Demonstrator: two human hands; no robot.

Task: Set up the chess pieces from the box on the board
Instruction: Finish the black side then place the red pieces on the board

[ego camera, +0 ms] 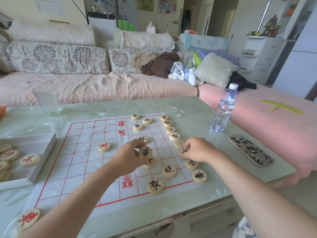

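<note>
1. The table (197, 107), topped in pale green glass, carries every item listed below.
2. The board (82, 169), a white sheet printed with a red grid, is laid flat at the centre of the table.
3. The box (43, 152), white and open-topped, is set just beside the left edge of the board. Boxed red pieces (30, 159) are seen lying flat inside it.
4. The left hand (127, 157) is held over the middle of the board. Thumb and fingers are curled, and a raised piece (145, 152) is pinched between them, tilted up so that its black character is shown to the camera. A lower piece (150, 162) lies directly beneath and is partly covered. It cannot be told whether it is touched.
5. The right hand (197, 150) is placed at the right edge of the board. The fingers are bent down and drawn close together, and an edge piece (183, 150) is gripped under the fingertips, largely hidden.
6. The black row (170, 130) is lined along the right edge of the board, both beyond and nearer than the right hand.
7. A lone red piece (104, 146) lies on the left half of the board.
</note>
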